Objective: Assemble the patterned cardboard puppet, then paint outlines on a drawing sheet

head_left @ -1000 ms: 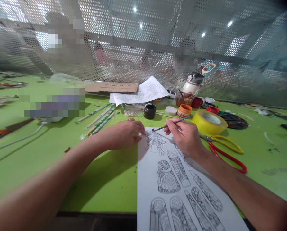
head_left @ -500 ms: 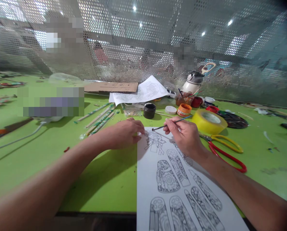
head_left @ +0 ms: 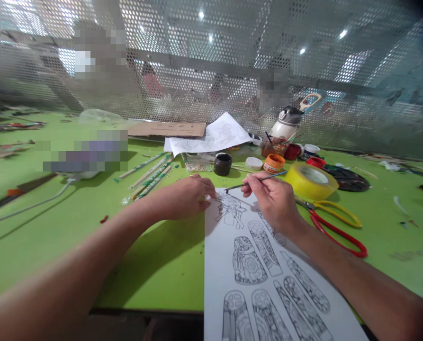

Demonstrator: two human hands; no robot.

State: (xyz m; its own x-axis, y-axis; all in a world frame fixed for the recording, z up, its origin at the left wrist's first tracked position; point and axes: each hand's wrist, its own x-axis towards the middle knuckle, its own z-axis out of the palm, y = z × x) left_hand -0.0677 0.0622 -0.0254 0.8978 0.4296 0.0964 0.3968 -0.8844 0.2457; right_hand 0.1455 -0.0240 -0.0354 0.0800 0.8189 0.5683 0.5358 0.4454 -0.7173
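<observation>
A white sheet of paper (head_left: 214,265) printed with black line drawings of patterned pieces lies in front of me, its near end past the table edge. My left hand (head_left: 193,196), fingers bent, holds the sheet at its upper left edge. In a pinch between thumb and fingers, my right hand (head_left: 270,196) has a thin paintbrush (head_left: 239,186). The dark brush tip is at the drawing near the top of the sheet; whether it touches is hard to tell. Beyond the sheet stands an open jar of black paint (head_left: 222,166).
Right of my right hand are a yellow tape roll (head_left: 312,182) and scissors (head_left: 330,218). Behind stand an orange paint jar (head_left: 274,163), a white lid (head_left: 254,163) and a bottle (head_left: 285,125). Several green-white sticks (head_left: 150,182) lie left. A perforated screen (head_left: 197,85) rises behind the table (head_left: 150,270).
The whole view has shifted slightly to the right in the picture. Both hands, the paintbrush and the paper keep nearly the same places relative to each other.
</observation>
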